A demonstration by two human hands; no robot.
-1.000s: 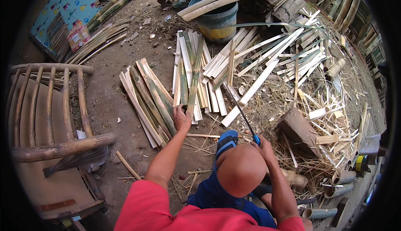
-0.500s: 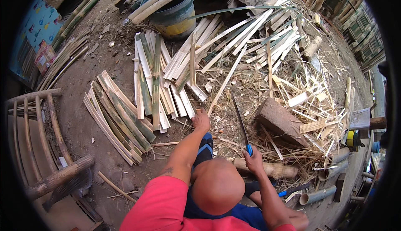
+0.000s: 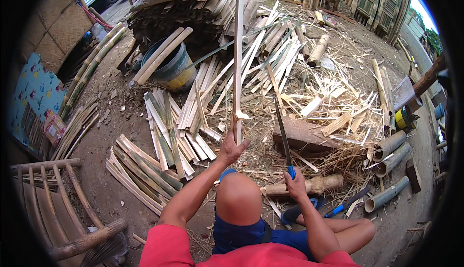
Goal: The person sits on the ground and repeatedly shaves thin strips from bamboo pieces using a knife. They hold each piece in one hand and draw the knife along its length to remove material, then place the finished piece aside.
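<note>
My left hand [image 3: 232, 150] is wrapped round the lower end of a long split bamboo strip [image 3: 238, 54]. The strip stands nearly upright, with a curled sliver low on it, just above my fingers. In my right hand [image 3: 296, 186] is the blue handle of a long machete [image 3: 282, 129]. Its dark blade points up and away, to the right of the strip and apart from it. Beyond the blade lies a brown wooden block [image 3: 304, 134], partly among shavings. A length of bamboo pole [image 3: 316, 185] rests on the ground beside my right hand.
Split bamboo lies in a left pile [image 3: 140, 170], a middle pile [image 3: 166, 127] and a far pile [image 3: 280, 54]. A bucket [image 3: 171, 69] stands behind them. Another blue-handled blade [image 3: 347, 203] and bamboo tubes [image 3: 386, 194] are at right. A bamboo frame [image 3: 67, 194] stands near left.
My left hand has taken a bamboo strip from low by the middle pile and raised it upright. The machete stays in my right hand. The view has tilted up.
</note>
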